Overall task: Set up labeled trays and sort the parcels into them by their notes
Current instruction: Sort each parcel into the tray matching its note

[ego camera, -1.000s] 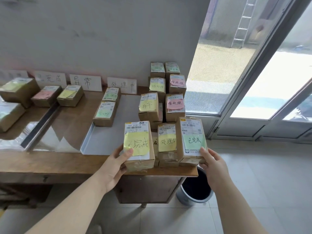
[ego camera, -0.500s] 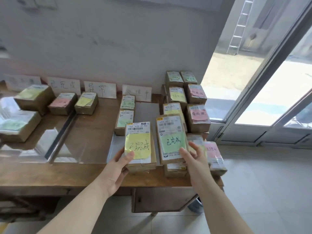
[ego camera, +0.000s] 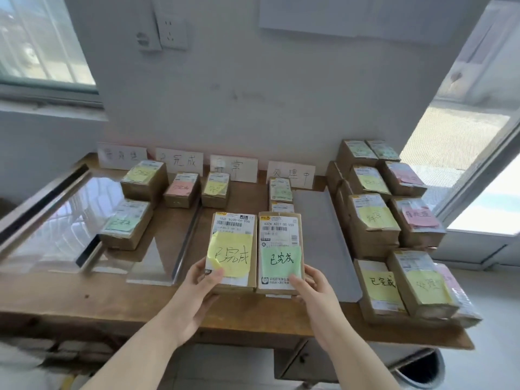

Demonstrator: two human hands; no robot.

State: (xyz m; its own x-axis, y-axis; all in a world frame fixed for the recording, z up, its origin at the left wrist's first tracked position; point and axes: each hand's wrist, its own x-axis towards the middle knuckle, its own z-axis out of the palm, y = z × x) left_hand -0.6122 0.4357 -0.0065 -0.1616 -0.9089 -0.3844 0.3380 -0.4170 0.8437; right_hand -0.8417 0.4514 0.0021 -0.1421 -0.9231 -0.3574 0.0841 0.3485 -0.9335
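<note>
My left hand [ego camera: 200, 285] grips a brown parcel with a yellow note [ego camera: 230, 250], thumb on the note. My right hand [ego camera: 311, 285] grips a second parcel with a green note [ego camera: 280, 251]. Both are held side by side above the wooden table [ego camera: 112, 299], over its front middle. Four white paper labels [ego camera: 180, 161] lean against the wall. In front of them lie shiny trays [ego camera: 56, 220] holding several sorted parcels [ego camera: 145, 178]. A grey tray [ego camera: 318, 235] on the right holds two parcels [ego camera: 280, 190] at its far end.
A pile of several unsorted parcels with yellow, green and pink notes [ego camera: 374, 220] fills the table's right end, some at the front right corner [ego camera: 408, 288]. A dark bin [ego camera: 422, 370] stands on the floor below. A glass door is to the right.
Both hands have carried their parcels leftwards, away from the pile at the right end, and brought them side by side. The view has swung left and upwards.
</note>
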